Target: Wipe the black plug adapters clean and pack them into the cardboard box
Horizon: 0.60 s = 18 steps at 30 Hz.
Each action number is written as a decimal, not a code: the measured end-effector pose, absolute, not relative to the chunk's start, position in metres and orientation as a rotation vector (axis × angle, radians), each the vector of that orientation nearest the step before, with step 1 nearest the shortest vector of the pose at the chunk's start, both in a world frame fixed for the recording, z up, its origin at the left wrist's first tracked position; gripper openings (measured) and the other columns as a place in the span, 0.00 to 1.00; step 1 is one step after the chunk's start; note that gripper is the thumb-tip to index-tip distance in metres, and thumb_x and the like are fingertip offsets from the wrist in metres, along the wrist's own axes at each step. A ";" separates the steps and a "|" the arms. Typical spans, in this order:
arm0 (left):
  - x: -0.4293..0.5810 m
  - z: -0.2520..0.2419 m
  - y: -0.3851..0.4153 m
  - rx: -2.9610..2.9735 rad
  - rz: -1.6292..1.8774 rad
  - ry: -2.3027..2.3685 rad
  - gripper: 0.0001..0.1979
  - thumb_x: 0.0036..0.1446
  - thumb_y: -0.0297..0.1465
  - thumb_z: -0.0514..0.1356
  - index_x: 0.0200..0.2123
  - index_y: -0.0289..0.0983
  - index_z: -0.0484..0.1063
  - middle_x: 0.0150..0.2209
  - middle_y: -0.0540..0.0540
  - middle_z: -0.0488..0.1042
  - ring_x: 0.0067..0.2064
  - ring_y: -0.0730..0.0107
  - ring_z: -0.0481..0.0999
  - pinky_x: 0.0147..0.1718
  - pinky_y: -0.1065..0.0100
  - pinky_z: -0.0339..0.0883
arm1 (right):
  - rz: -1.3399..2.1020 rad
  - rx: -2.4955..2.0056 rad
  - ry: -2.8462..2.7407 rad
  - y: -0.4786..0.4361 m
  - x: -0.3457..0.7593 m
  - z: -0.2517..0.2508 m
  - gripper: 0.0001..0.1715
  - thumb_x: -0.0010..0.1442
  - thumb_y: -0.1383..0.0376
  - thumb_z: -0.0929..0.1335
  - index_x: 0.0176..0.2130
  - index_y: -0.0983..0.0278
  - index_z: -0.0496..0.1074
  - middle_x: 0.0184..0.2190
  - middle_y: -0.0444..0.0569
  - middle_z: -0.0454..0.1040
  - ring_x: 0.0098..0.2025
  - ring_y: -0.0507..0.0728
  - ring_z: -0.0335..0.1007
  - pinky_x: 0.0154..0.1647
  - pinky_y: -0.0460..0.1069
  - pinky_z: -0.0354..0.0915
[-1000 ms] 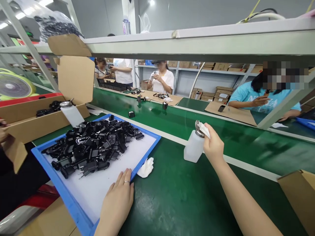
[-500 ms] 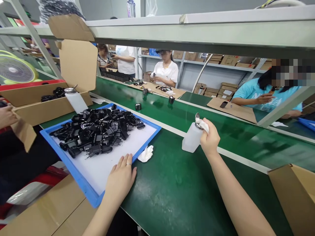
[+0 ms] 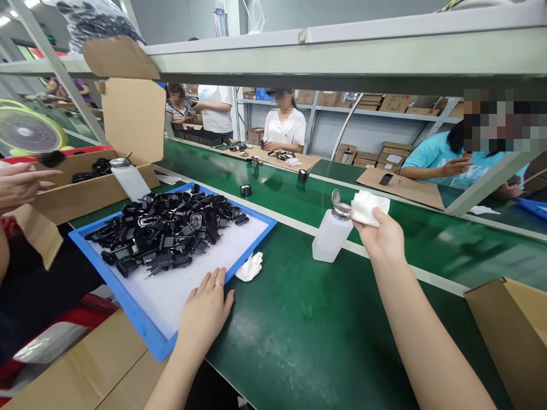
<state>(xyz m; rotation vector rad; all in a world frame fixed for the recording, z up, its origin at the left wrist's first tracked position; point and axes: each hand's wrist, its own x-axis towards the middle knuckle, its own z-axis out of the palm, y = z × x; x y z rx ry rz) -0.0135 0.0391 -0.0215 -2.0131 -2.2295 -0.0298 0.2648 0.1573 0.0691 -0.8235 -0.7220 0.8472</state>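
Observation:
My left hand (image 3: 205,310) lies flat with its fingers stretched over the near right rim of a blue-edged tray (image 3: 137,320). A heap of black plug adapters (image 3: 166,228) fills much of that tray. My right hand (image 3: 388,242) pinches a folded white tissue (image 3: 368,206) between thumb and fingers, just right of a bottle's neck. That bottle (image 3: 330,238) is translucent white with a metal top, and its lid is flipped up. A crumpled white tissue (image 3: 249,267) lies on the green bench beside the tray.
Black adapters (image 3: 245,190) sit on the green belt (image 3: 277,196) beyond. A second bottle (image 3: 129,181) leans by an open carton (image 3: 89,192) at left, near a co-worker's hand (image 3: 19,185). A cardboard box (image 3: 504,330) stands at right; a shelf beam (image 3: 299,54) crosses overhead.
My right hand has moved up and right off the bottle's top with the tissue, which now shows flatter. Adapters on the belt have shifted slightly right. My left hand stays on the tray.

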 end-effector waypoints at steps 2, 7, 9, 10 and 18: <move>-0.013 -0.021 0.039 -2.005 -0.011 -2.239 0.22 0.55 0.32 0.45 0.52 0.30 0.53 0.52 0.44 0.58 0.53 0.63 0.55 0.44 0.63 0.59 | 0.799 -0.821 -0.701 0.156 0.264 0.069 0.07 0.49 0.71 0.59 0.32 0.65 0.60 0.33 0.49 0.67 0.43 0.57 0.62 0.44 0.55 0.62; -0.011 -0.017 0.039 -2.009 0.041 -2.284 0.22 0.55 0.32 0.44 0.52 0.30 0.51 0.53 0.45 0.56 0.54 0.64 0.54 0.44 0.64 0.59 | 0.499 -0.883 -0.922 0.158 0.255 0.063 0.12 0.51 0.63 0.59 0.35 0.67 0.63 0.36 0.52 0.67 0.42 0.58 0.62 0.44 0.55 0.60; -0.011 -0.014 0.039 -2.021 0.079 -2.322 0.23 0.55 0.33 0.44 0.53 0.31 0.50 0.54 0.45 0.54 0.54 0.64 0.52 0.45 0.64 0.58 | 0.273 -1.020 -1.088 0.158 0.252 0.060 0.15 0.51 0.60 0.59 0.35 0.67 0.64 0.35 0.52 0.68 0.39 0.59 0.63 0.41 0.56 0.61; -0.011 -0.013 0.040 -2.032 0.106 -2.339 0.23 0.55 0.33 0.44 0.53 0.31 0.49 0.54 0.45 0.53 0.55 0.64 0.52 0.45 0.64 0.58 | 0.166 -1.090 -1.173 0.158 0.252 0.059 0.16 0.51 0.59 0.58 0.36 0.67 0.65 0.34 0.52 0.68 0.38 0.60 0.64 0.39 0.56 0.61; -0.014 -0.007 0.042 -2.156 0.296 -2.261 0.26 0.55 0.34 0.45 0.54 0.27 0.46 0.55 0.40 0.51 0.55 0.60 0.50 0.45 0.62 0.57 | -0.174 -1.273 -1.564 0.154 0.254 0.053 0.21 0.53 0.61 0.55 0.43 0.65 0.63 0.38 0.52 0.67 0.39 0.60 0.63 0.36 0.53 0.62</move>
